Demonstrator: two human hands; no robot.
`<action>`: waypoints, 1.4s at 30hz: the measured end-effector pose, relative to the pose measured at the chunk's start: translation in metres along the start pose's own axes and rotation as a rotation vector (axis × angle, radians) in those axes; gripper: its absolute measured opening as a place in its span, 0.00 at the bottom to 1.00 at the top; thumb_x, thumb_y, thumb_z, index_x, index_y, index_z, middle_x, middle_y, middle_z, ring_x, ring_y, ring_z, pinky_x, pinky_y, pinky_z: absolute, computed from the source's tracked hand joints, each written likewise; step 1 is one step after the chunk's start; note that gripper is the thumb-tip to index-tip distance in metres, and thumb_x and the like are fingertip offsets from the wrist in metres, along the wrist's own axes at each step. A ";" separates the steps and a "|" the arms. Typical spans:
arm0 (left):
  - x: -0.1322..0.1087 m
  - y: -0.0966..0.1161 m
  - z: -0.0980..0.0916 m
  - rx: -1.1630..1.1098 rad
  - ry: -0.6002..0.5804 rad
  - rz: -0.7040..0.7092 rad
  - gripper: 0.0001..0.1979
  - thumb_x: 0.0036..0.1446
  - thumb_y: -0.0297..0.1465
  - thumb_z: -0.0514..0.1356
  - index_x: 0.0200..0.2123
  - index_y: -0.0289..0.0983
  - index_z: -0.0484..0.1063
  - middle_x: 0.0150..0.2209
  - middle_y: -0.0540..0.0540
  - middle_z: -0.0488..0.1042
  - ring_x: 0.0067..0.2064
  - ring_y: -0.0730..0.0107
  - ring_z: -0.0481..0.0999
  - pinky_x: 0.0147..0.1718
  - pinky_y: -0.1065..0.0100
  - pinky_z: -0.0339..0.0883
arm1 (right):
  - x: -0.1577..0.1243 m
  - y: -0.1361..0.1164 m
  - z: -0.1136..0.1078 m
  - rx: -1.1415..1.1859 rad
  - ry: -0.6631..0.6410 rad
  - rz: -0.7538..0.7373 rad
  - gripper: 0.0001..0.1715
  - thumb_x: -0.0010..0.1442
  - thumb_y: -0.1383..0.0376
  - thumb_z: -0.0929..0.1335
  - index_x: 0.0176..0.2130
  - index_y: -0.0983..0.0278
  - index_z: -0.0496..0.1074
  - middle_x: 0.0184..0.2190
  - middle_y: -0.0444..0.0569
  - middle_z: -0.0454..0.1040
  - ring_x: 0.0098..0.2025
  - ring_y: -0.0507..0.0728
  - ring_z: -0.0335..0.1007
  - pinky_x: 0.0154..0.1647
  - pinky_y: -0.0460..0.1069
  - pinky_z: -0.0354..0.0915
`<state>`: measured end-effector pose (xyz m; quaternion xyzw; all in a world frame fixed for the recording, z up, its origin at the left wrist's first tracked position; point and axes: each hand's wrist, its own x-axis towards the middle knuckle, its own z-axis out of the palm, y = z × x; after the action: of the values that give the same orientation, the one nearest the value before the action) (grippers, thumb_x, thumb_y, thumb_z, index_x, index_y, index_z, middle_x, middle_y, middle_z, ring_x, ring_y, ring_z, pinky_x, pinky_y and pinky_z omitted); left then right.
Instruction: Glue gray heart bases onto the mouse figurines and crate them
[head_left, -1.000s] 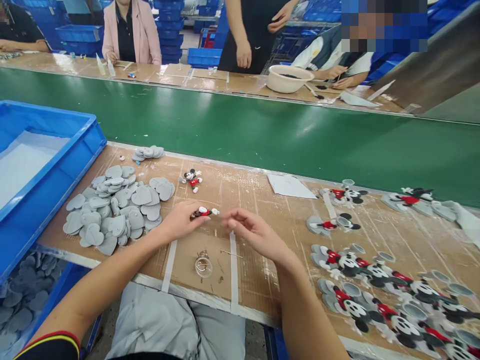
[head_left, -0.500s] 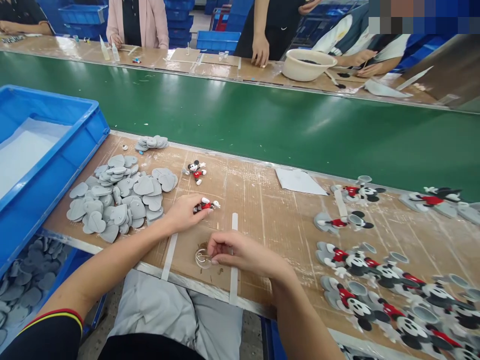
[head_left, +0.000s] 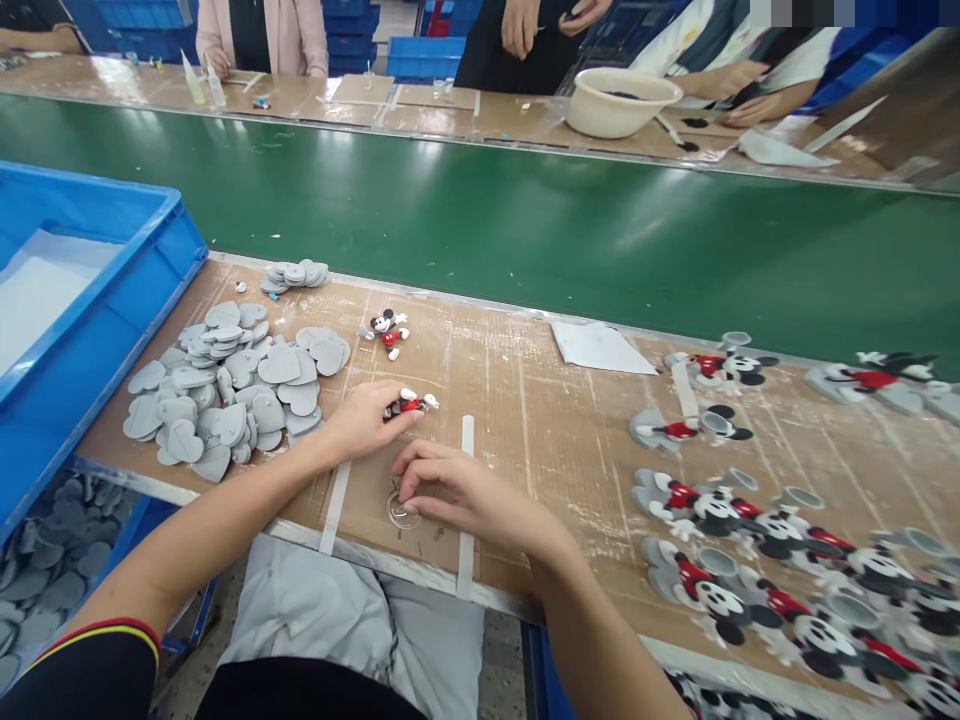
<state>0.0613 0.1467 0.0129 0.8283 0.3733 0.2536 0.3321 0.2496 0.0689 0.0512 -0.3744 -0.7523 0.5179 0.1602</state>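
Red, black and white mouse figurine (head_left: 411,402): pinched in left hand (head_left: 364,420), back from worktop's (head_left: 525,430) near edge. Clear round plastic cup (head_left: 394,512): nearer that edge; right hand (head_left: 465,495) at it, fingers narrowed, contents indiscernible. Step, apparently: picking from cup; calls for fine pinch.

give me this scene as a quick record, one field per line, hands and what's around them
left hand: holding a small figure
right hand: fingers at a clear cup; grip contents unclear
left of hands: pile of grey heart-shaped pieces, beside a blue bin
beyond left hand: another figure
right side: several figures with grey parts
beyond bench: green surface, co-workers across it
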 end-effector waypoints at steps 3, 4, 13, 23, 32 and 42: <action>0.001 0.000 0.000 -0.002 0.000 0.004 0.10 0.63 0.36 0.59 0.34 0.35 0.72 0.32 0.49 0.74 0.34 0.68 0.71 0.36 0.68 0.62 | 0.000 -0.001 0.002 -0.017 -0.026 -0.008 0.07 0.66 0.63 0.68 0.38 0.61 0.77 0.45 0.50 0.73 0.46 0.56 0.71 0.47 0.50 0.66; 0.001 0.001 0.000 0.000 -0.001 0.007 0.10 0.63 0.36 0.59 0.34 0.35 0.72 0.31 0.49 0.73 0.33 0.69 0.71 0.35 0.68 0.61 | 0.001 -0.001 0.003 -0.022 -0.024 -0.019 0.08 0.66 0.63 0.68 0.38 0.61 0.77 0.44 0.50 0.73 0.45 0.55 0.71 0.46 0.50 0.66; 0.000 0.000 -0.001 0.023 -0.005 0.006 0.10 0.63 0.36 0.59 0.33 0.35 0.71 0.31 0.49 0.73 0.33 0.69 0.70 0.36 0.68 0.62 | 0.004 -0.002 0.004 0.041 0.085 -0.102 0.11 0.67 0.60 0.67 0.35 0.62 0.76 0.38 0.49 0.76 0.40 0.55 0.72 0.44 0.50 0.66; 0.001 0.004 -0.003 -0.014 -0.006 -0.028 0.08 0.61 0.34 0.61 0.32 0.36 0.72 0.29 0.50 0.73 0.30 0.70 0.69 0.33 0.69 0.62 | 0.003 -0.003 -0.003 0.142 0.159 0.070 0.17 0.65 0.53 0.67 0.33 0.63 0.75 0.30 0.47 0.77 0.30 0.53 0.69 0.33 0.48 0.65; -0.002 0.004 0.001 -0.144 -0.074 0.076 0.11 0.63 0.32 0.60 0.47 0.37 0.75 0.43 0.43 0.80 0.44 0.63 0.78 0.46 0.64 0.69 | -0.005 -0.001 -0.016 0.322 0.427 0.073 0.18 0.59 0.51 0.71 0.30 0.63 0.76 0.27 0.48 0.78 0.30 0.54 0.72 0.33 0.49 0.68; -0.005 0.006 0.006 -0.117 -0.141 0.120 0.12 0.66 0.35 0.58 0.48 0.37 0.75 0.37 0.46 0.75 0.39 0.65 0.74 0.40 0.67 0.65 | 0.003 0.008 0.000 0.214 1.012 0.010 0.12 0.61 0.55 0.71 0.35 0.60 0.77 0.31 0.48 0.81 0.35 0.57 0.78 0.40 0.53 0.73</action>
<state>0.0653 0.1377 0.0126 0.8441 0.2835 0.2354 0.3894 0.2509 0.0728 0.0434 -0.5633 -0.5216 0.3468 0.5389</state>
